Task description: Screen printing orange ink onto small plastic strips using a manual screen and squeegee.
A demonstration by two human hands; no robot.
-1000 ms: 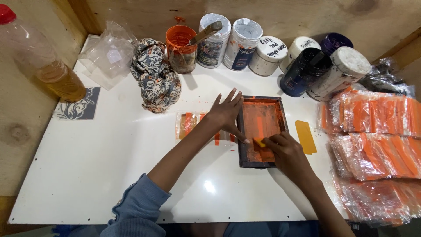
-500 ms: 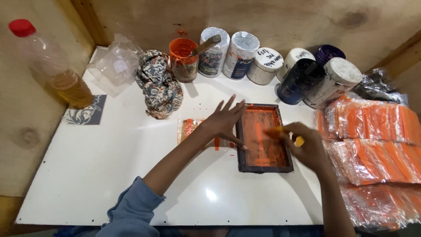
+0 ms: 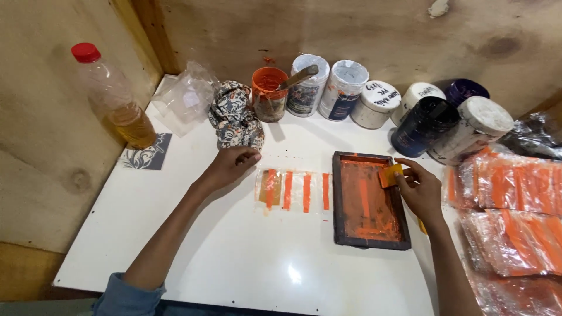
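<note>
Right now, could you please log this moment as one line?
left hand by printed clear sheet | right hand holds yellow squeegee over screen frame | white table

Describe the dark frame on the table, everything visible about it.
The frame is a rectangular screen with a dark, paint-stained border, probably wood. Its mesh is smeared orange, with a brighter stripe down the middle. It lies flat on the white table, long side running away from the person, just right of a clear sheet with orange stripes. The right hand rests on its right edge, holding a small yellow scraper over the upper right corner.
</note>
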